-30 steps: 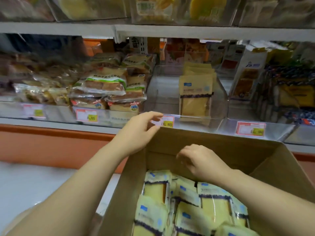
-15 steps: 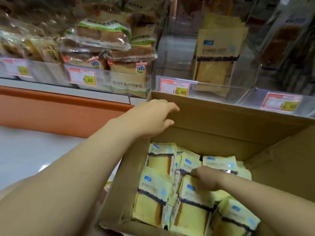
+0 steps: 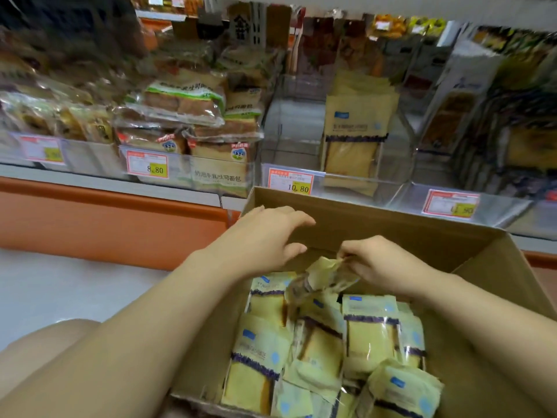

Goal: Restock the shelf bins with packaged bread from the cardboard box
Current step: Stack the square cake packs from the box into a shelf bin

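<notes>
- The right hand (image 3: 382, 263) pinches the top edge of one yellow bread packet (image 3: 319, 279), fingers curled on the wrapper. The packet is tilted and raised above the rest, and pretty blurry.
- The left hand (image 3: 265, 236) is loose and spread, holding nothing, over the far left corner of the cardboard box (image 3: 391, 218). Can't tell if it touches the rim.
- The box sits right below the shelf with a bunch of the same packs (image 3: 367, 336) jumbled inside, some standing, some lying over.
- Straight ahead is the clear shelf bin (image 3: 289, 140) with a few matching packets (image 3: 355, 131) standing on its right side, and a 10.80 price tag (image 3: 291, 184) on the front.
- The bin to the left holds stacked toast loaves (image 3: 180, 107), tagged 8.80 (image 3: 147, 165).
</notes>
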A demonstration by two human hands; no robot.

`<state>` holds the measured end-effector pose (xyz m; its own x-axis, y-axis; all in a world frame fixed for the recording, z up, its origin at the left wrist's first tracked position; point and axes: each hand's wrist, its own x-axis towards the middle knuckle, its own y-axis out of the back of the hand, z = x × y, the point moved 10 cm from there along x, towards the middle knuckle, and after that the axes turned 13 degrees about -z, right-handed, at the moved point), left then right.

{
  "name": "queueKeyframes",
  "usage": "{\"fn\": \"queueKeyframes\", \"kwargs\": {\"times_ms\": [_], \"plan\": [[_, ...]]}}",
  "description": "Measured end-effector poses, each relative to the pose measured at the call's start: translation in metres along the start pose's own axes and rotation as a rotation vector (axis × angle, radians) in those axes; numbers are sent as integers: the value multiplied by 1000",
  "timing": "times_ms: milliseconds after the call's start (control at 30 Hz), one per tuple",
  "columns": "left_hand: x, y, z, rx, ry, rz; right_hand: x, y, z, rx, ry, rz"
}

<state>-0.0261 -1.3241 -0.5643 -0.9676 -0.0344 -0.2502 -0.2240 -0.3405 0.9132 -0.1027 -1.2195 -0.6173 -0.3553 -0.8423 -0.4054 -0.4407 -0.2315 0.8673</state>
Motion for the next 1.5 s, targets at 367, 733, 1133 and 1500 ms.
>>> {"fn": "queueKeyframes", "kwargs": {"times_ms": [367, 733, 1133, 1500], "plan": [[5, 45, 25, -298, -37, 191, -84, 135, -26, 130, 207, 657], [29, 134, 49, -402, -44, 519, -127, 212, -15, 168, 339, 1026], [113, 92, -2, -615, 225, 454, -65, 124, 106, 381, -123, 491], [161, 58, -12, -550, 411, 156, -45, 107, 119, 211, -189, 465]]}}
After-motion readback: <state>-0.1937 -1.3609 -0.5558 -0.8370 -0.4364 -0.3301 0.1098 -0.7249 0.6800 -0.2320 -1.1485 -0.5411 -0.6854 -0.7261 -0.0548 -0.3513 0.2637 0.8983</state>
